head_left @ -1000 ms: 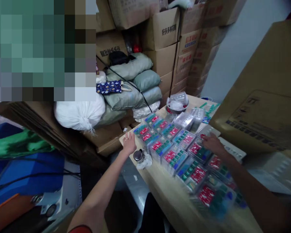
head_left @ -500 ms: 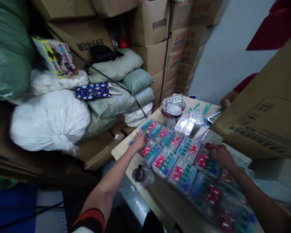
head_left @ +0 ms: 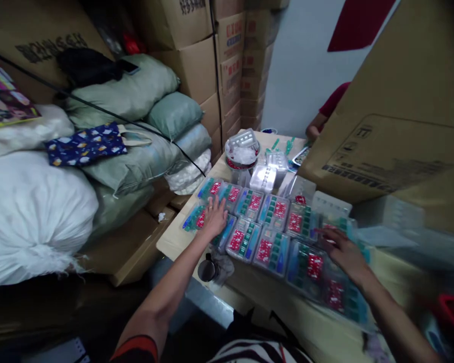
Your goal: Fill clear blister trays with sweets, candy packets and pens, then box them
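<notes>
Clear plastic cases [head_left: 271,250] lie side by side in two rough rows, each showing a red card with white markings among small green compartments, some with blue strips along an edge. Each is a flat rectangle whose long axis points away from the person and leans slightly to the right, while the rows run across a pale wooden tabletop [head_left: 196,247]. The hands are well apart. The left hand [head_left: 215,218] rests palm down with fingers spread on the left end of the cases, and the right hand [head_left: 342,253] reaches over their right end with fingers extended. That end is blurred, so it may be touching or gripping a case; I cannot tell which. Just in front of the left end sits a dark metal flask [head_left: 206,269] beside crumpled cloth [head_left: 222,267]. Beyond the cases stand stacked clear trays [head_left: 263,177] and a bowl [head_left: 242,164], and farther off a co-worker's hand [head_left: 313,132] shows below a red sleeve [head_left: 335,99]. To the right of the cases, a large cardboard sheet [head_left: 386,151] blocks part of the view. To their left lie grey-green sacks [head_left: 128,96], a white sack [head_left: 26,217] and a blue tote bag [head_left: 85,143], with stacked cartons [head_left: 185,65] behind.
</notes>
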Motion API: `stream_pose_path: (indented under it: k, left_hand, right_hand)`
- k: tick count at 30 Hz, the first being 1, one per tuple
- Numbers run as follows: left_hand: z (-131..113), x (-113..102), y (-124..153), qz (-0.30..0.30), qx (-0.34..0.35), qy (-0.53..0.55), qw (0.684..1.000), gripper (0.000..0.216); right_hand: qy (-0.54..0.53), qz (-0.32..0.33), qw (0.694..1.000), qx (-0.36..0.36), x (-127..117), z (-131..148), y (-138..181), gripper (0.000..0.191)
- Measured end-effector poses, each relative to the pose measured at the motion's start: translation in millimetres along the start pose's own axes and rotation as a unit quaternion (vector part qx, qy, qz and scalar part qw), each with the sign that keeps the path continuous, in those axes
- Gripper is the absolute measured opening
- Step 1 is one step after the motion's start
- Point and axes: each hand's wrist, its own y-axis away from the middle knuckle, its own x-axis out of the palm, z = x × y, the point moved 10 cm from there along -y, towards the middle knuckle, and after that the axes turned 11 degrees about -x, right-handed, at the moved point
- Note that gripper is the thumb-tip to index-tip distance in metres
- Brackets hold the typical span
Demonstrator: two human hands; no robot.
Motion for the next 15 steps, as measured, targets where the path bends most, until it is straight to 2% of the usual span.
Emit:
stream_pose_path:
  k: [2,6,10,13,15]
  left_hand:
    - [-18.1,15.7,8.2,0.004,0.040,-0.017,0.999,0.062]
    - [-18.1,40.3,12.2,0.040,0.025,-0.034,0.998,0.062]
    - [-27.9,28.5,16.7,0.006,0.020,-0.035,0.999,0.063]
    - [-61.1,22.8,27.9,-0.017,0.084,-0.044,0.995,0.064]
    - [-81.4,31.4,35.7,0.001,0.133,-0.064,0.989,0.064]
  right_hand:
    - [-0.017,-0.010,1.000,0.020,-3.7,-3.2,21.5,0.045]
    - [-0.044,-0.019,0.999,0.024,-12.7,-2.2,54.7,0.047]
    - [-0.058,-0.049,0.994,0.073,-24.8,-12.1,83.4,0.048]
    - [-0.065,-0.054,0.991,0.105,-25.8,-18.9,100.7,0.045]
    - [-0.070,-0.058,0.989,0.114,-25.9,-21.0,110.0,0.045]
